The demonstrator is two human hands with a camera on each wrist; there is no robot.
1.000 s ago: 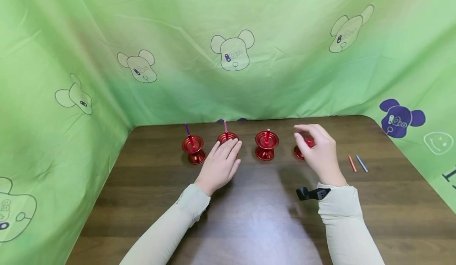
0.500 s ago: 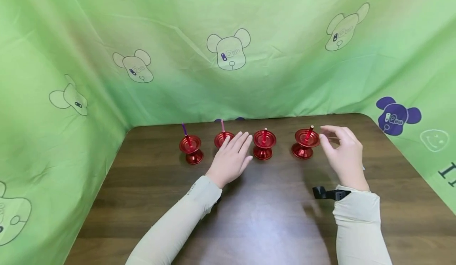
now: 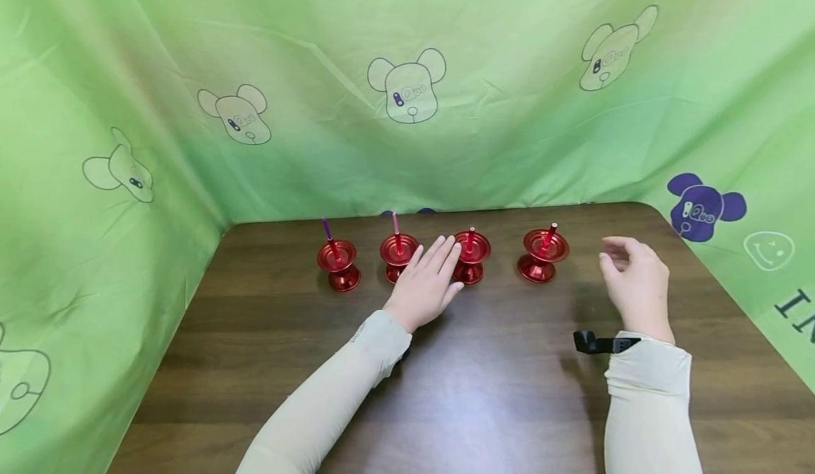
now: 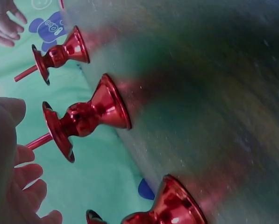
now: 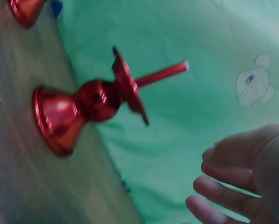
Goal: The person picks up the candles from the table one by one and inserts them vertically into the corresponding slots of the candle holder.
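Fingers [image 3: 448, 253] of my left hand [image 3: 423, 286] lie straight, gripping nothing I can see, in front of the second candlestick [image 3: 390, 251] and third candlestick [image 3: 474, 260] from my left; whether they touch either I cannot tell. My right hand [image 3: 639, 290] curves loosely, thumb and index apart, apparently holding nothing, off to the right of the rightmost candlestick [image 3: 541, 260].

I judge these glossy red pieces light and stiff, and slick under a fingertip. Their narrow waist [image 5: 98, 100], between dish and foot, looks the surest hold; pressing on a dish rim could tip one. The purple candle [image 3: 327, 229] and pink candle [image 3: 395, 223], thin and probably brittle, would want a gentle pinch low down.

All four stand in a row on the bench [image 3: 496, 396], foot down, long axis upright, each tube pointing up. Purple rises from the leftmost candlestick [image 3: 344, 277], pink from its neighbour; the right-hand pair show only a short red tube [image 5: 161, 74] with a pale tip. Behind them hangs a green printed cloth [image 3: 484, 155].
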